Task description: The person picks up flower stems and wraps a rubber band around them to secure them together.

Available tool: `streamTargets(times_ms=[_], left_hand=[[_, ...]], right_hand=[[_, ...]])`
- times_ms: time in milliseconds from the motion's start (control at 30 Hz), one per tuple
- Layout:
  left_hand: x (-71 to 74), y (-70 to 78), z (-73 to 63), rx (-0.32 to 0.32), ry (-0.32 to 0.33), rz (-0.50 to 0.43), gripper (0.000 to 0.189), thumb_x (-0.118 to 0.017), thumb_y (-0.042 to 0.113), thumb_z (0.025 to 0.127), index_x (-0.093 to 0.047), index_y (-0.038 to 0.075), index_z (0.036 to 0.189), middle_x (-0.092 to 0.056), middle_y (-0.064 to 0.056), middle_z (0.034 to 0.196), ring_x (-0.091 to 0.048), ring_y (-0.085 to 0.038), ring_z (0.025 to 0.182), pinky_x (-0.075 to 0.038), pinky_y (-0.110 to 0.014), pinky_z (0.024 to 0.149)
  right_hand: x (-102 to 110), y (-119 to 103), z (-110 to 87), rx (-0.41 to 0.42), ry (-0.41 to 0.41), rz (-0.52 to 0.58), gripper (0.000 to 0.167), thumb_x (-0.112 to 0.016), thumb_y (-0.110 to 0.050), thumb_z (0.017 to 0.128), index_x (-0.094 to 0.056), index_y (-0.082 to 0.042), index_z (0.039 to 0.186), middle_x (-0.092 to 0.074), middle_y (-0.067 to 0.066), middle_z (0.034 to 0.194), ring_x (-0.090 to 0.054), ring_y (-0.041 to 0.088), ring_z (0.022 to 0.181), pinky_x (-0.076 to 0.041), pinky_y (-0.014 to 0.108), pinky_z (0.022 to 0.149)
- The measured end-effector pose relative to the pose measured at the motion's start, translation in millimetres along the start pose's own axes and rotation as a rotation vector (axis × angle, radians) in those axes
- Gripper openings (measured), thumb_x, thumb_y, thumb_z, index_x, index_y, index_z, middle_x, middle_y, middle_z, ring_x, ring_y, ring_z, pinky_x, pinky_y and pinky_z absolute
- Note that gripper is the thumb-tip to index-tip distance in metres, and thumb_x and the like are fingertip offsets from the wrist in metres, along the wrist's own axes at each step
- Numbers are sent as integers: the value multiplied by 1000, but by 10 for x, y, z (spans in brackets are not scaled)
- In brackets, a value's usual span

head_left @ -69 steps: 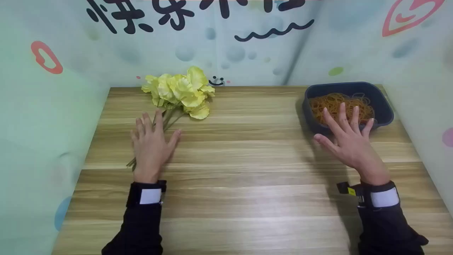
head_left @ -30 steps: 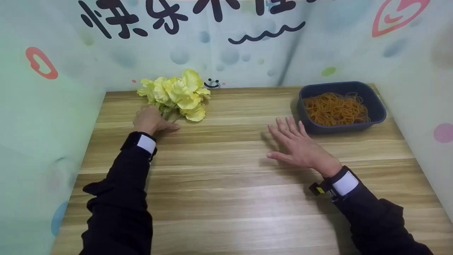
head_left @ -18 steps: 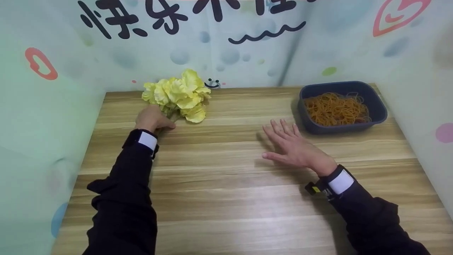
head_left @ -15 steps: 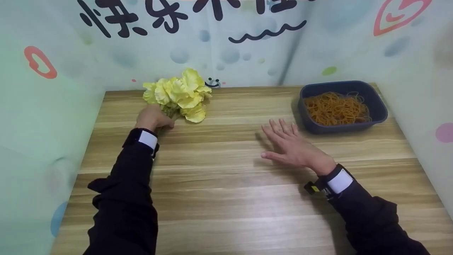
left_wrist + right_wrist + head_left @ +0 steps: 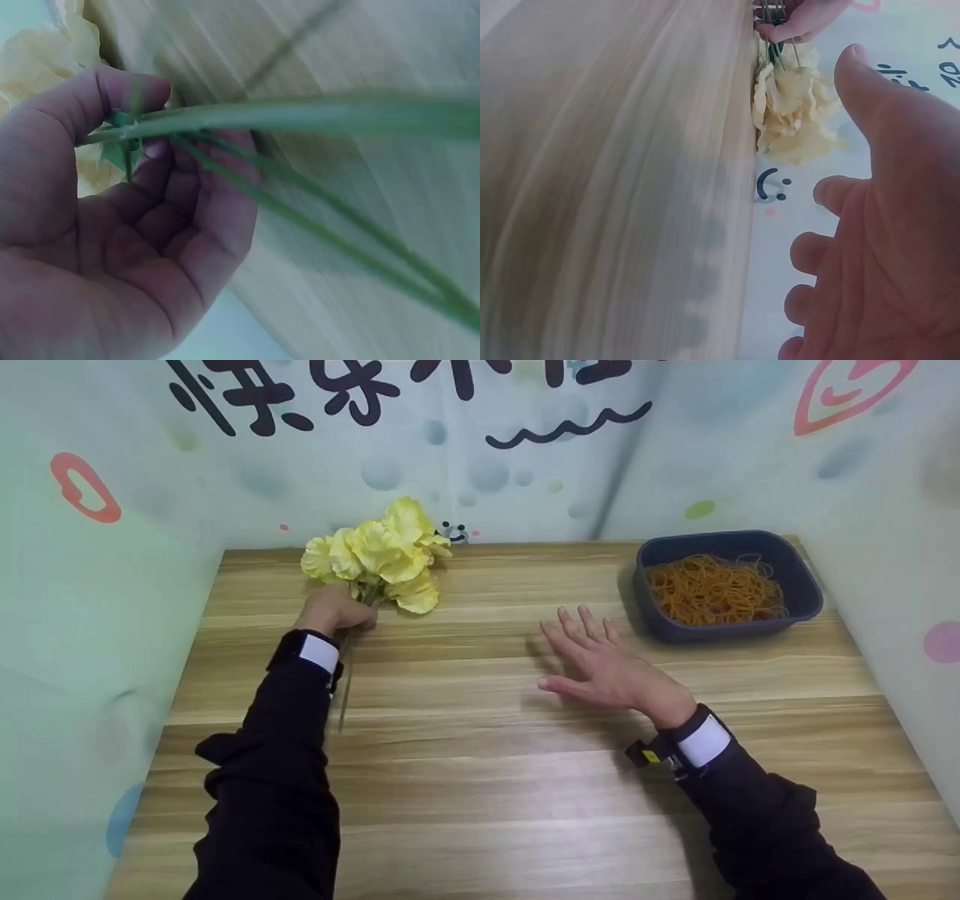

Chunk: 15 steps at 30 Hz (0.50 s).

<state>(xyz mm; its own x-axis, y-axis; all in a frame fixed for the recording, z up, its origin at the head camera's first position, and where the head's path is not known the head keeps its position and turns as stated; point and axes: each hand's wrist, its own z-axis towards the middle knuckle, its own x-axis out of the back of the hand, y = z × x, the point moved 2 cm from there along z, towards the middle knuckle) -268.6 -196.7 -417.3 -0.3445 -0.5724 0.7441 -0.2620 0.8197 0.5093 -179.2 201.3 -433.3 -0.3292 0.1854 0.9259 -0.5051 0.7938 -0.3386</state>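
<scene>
A bunch of yellow artificial flowers (image 5: pixel 386 547) is at the back left of the table, blooms toward the back panel. My left hand (image 5: pixel 334 609) grips its stems just below the blooms. In the left wrist view, thumb and curled fingers (image 5: pixel 217 202) close round the green stems (image 5: pixel 300 120), whose lower ends stick out past the hand. My right hand (image 5: pixel 607 667) hovers over the middle right of the table, fingers spread and holding nothing. Through the right wrist view the blooms (image 5: pixel 791 112) appear beyond that hand's thumb.
A dark blue plastic box (image 5: pixel 731 634) stands at the back right, holding a heap of tan rubber bands (image 5: pixel 712 589). Printed panels (image 5: pixel 480 472) rise behind and at both sides of the wooden table (image 5: pixel 487 780).
My left hand moved from lying open over the stems to gripping them, and the flowers have lifted slightly. My right hand left the box and moved left toward the middle.
</scene>
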Motion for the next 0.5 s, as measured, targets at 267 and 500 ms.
streamTargets(times_ms=[267, 500], left_hand=[[-74, 71, 19, 118, -242, -538, 13, -54, 1, 99, -62, -9, 94, -61, -5, 65, -57, -11, 54, -51, -24, 56], [-235, 73, 82, 225, -361, -1028, 23, -42, 9, 109, -57, -4, 97, -59, -7, 72, -57, -14, 60, -52, -23, 58]], right_hand=[[-26, -16, 15, 17, -1, 20, 89, -42, -69, 99, -10, -16, 164, -1, 21, 167, 7, 45, 152, 1, 66, 118], [-53, -47, 38, 35, 7, 45, 90, -42, -68, 99, -10, -14, 163, -1, 22, 166, 6, 45, 151, 2, 66, 118]])
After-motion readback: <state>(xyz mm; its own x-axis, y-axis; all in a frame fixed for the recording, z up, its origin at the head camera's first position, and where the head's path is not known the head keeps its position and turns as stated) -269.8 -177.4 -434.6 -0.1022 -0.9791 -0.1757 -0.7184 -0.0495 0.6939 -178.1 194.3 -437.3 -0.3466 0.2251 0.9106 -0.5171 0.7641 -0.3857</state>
